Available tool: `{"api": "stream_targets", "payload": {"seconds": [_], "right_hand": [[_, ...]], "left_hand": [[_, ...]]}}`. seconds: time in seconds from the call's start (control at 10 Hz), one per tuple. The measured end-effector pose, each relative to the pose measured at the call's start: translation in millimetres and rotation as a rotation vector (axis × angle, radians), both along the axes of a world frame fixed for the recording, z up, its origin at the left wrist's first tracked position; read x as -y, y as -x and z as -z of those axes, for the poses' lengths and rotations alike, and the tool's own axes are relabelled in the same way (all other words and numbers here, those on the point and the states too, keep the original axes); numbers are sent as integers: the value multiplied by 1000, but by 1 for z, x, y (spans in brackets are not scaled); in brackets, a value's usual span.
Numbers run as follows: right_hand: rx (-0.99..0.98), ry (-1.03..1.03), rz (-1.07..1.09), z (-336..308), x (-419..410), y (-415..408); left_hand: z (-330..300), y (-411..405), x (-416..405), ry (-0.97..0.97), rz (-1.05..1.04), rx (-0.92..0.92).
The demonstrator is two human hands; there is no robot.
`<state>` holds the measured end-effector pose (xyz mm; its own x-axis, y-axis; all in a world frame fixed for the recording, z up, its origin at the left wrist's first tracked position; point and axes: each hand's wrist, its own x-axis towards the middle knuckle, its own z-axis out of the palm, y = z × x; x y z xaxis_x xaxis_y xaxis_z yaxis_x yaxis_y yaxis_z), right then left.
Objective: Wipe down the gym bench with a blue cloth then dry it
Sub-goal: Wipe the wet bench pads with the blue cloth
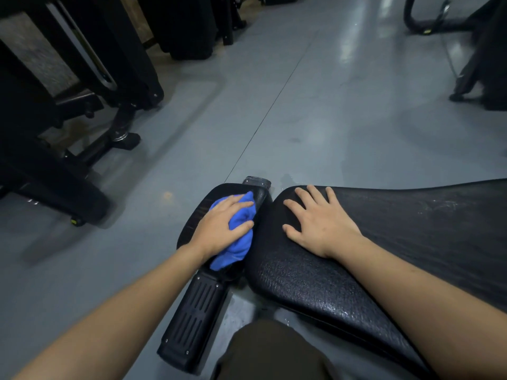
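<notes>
Both hands down on the gym bench. Right hand [319, 222] lies flat, fingers spread, on the long back pad [384, 242], holding nothing. Left hand [222, 227] presses the bunched blue cloth [238, 237] onto the small seat pad [211, 215], fingers curled over the top of the wad, thumb pinching its right edge.

Largest first: the back pad runs from under the right hand away to that hand's right and out of frame, so its far end is cut off. Its long axis lies across the body, left to right. The seat pad sits under the left hand, just left of the back pad, a narrow gap between them.

Judgement: most unwiped surface lies to the right of the cloth; the left hand must cross the gap, or the cloth change hands.

Below the left wrist, a slotted black foot plate [192, 322]. Wet patches on the grey floor [301, 119] near the pads are hard to read. Dark machines beyond the left hand are blurred. No drying cloth in sight.
</notes>
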<state>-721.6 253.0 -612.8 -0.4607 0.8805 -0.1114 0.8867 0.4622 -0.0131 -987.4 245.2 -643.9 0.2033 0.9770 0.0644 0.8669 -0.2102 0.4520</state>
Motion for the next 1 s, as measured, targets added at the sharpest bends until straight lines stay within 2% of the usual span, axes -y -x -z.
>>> {"api": "stream_targets", "payload": {"seconds": [0.2, 0.5, 0.7, 0.9, 1.0], "right_hand": [[10, 4, -5, 0, 1, 0], [2, 0, -9, 3, -1, 0], [-4, 0, -8, 3, -2, -1], [2, 5, -8, 2, -1, -1], [0, 3, -7, 2, -1, -1]], "left_hand": [[6, 10, 55, -7, -181, 22], [14, 25, -8, 107, -219, 77], [15, 24, -23, 92, -256, 90], [13, 29, 37, 20, -238, 175], [11, 31, 66, 13, -155, 140]]}}
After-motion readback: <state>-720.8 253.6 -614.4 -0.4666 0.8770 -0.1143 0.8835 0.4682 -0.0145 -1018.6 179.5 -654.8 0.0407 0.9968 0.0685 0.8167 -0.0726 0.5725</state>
